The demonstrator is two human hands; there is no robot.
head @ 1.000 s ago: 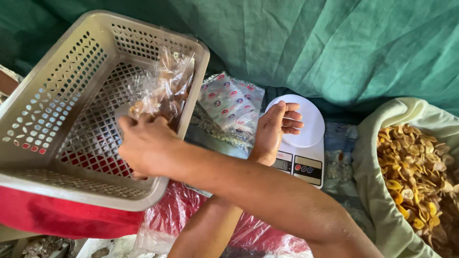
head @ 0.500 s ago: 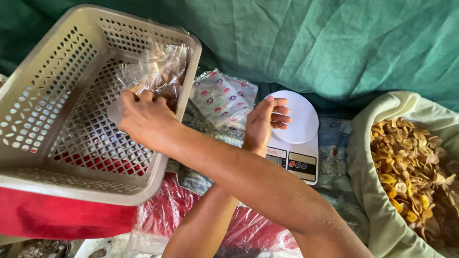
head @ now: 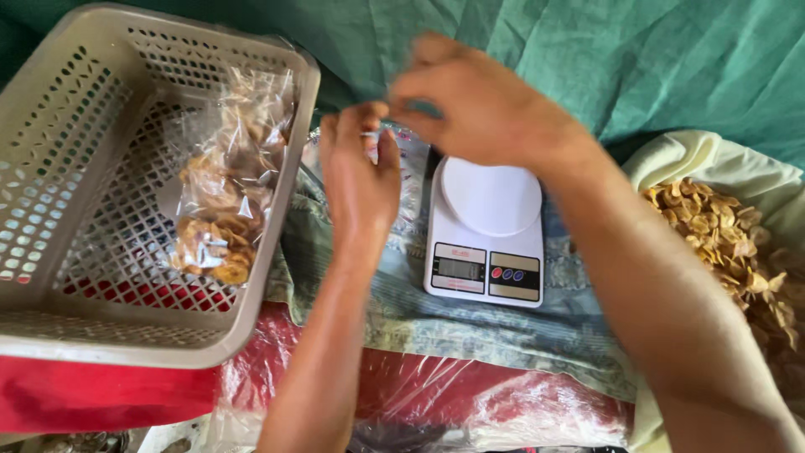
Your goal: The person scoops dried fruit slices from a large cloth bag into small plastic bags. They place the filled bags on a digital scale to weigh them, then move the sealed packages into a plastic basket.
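Note:
My left hand (head: 360,180) is raised with its fingers stretched over a stack of patterned plastic bags (head: 411,180), which it mostly hides. My right hand (head: 482,109) hovers blurred just above and right of it, fingers bent toward the left fingertips. I cannot make out anything held between them. A clear bag of yellow-brown chips (head: 222,210) lies against the right wall inside a beige perforated basket (head: 272,252) on the left. A white kitchen scale (head: 486,235) with an empty round platform sits below my right hand.
A cream sack (head: 696,155) full of loose chips (head: 721,235) stands open at the right. Green cloth (head: 604,50) covers the back. A patterned cloth (head: 470,331) lies under the scale, and red plastic-wrapped material (head: 436,390) lies in front.
My right hand has let go of the chip bag in the basket and swung right, over the scale. My left hand stays by the bag stack. The view has moved closer.

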